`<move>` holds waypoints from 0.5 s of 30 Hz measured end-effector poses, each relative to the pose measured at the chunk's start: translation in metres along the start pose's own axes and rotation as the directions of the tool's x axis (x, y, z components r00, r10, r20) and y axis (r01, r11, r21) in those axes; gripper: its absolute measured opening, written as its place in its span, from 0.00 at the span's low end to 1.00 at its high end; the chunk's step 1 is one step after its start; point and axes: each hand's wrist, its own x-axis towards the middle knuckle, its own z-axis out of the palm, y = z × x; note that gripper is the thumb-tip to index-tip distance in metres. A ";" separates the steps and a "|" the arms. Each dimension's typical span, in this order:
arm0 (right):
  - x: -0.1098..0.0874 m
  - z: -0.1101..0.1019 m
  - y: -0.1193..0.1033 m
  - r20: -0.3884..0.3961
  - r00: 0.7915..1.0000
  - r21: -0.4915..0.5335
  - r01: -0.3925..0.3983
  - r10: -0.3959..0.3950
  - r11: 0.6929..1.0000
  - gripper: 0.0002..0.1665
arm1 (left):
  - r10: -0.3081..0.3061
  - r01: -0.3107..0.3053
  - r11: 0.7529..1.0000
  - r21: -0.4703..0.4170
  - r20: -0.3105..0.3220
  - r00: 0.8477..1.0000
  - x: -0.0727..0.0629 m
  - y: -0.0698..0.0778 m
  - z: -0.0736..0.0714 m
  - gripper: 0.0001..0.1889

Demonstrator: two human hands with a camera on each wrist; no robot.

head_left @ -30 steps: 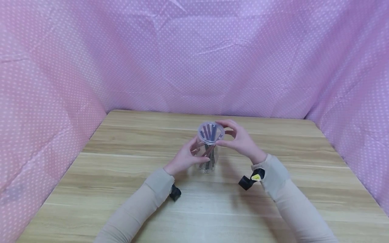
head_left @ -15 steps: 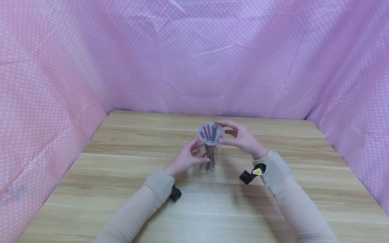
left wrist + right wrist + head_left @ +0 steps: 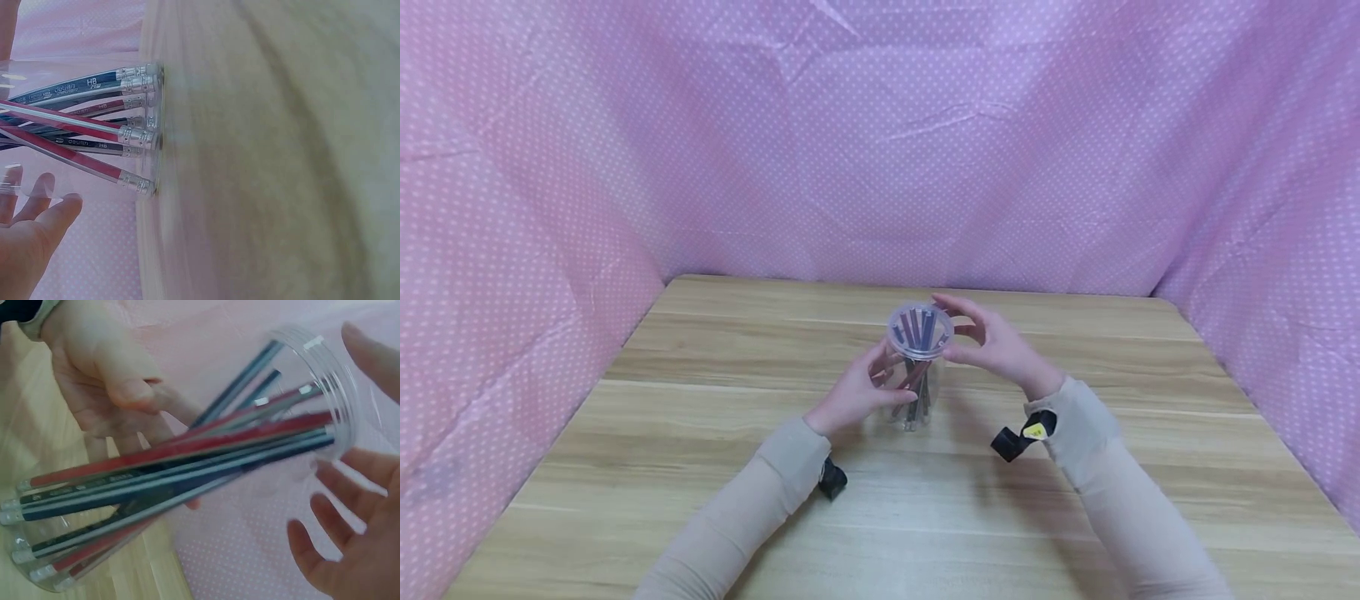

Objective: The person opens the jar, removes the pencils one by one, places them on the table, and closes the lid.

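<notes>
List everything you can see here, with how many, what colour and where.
Jar: one, clear, upright on the table
Pencils: several, exact count unclear, red and dark, inside the jar
Table: one, light wood, under the jar
Cloth: pink with white dots, behind and beside the table; number of pieces unclear
Wrist devices: two, black, one per wrist
Label: one, yellow, on the right device
Sleeves: two, beige, on both arms
Left hand: one, gripping the jar's side
Right hand: one, at the jar's rim

Clear cylindrical jar (image 3: 919,355): smooth, glossy plastic; red and dark-blue pencils (image 3: 187,447): smooth, glossy coating, shiny silver metal ferrules (image 3: 136,137); pale wood-grain tabletop (image 3: 880,517): smooth, low sheen; pink white-dotted curtain (image 3: 880,158): creased cloth; beige sleeves (image 3: 737,517): matt cloth.
</notes>
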 end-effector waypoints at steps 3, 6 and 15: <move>-0.001 0.007 -0.003 -0.077 0.997 -0.058 -0.021 0.017 0.998 0.45 | -0.004 0.004 1.000 0.005 -0.002 1.000 0.000 0.000 0.000 0.47; -0.002 0.015 -0.006 -0.150 0.988 -0.118 -0.044 0.026 0.992 0.45 | 0.002 -0.002 1.000 0.009 -0.003 1.000 0.000 -0.001 0.000 0.47; -0.003 0.031 -0.013 -0.279 0.960 -0.267 -0.046 -0.032 0.963 0.44 | 0.008 -0.008 1.000 0.006 -0.009 1.000 0.001 -0.002 -0.001 0.47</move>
